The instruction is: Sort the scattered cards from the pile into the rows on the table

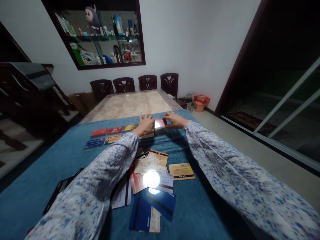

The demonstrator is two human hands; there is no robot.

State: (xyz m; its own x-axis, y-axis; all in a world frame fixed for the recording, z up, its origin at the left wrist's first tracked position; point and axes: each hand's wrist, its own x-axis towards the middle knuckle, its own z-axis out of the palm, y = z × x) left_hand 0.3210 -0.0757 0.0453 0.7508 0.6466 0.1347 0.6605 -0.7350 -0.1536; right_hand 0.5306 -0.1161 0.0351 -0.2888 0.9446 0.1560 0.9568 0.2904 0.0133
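Toward the far side of the blue cloth, a red card with a bright glare spot sits between my hands. My right hand pinches its right edge. At the card's left edge, my left hand has its fingers curled down onto it, the fingertips partly hidden. Left of that hand lie cards in rows: red cards, a gold card, a blue card and an orange card. Nearer me is a loose overlapping heap with blue cards, a white card and a yellow card.
A dark flat object lies partly beneath my left sleeve. Beyond the cloth the marble tabletop continues to dark wooden chairs along the wall. A red box stands on the floor at right, near a sliding door.
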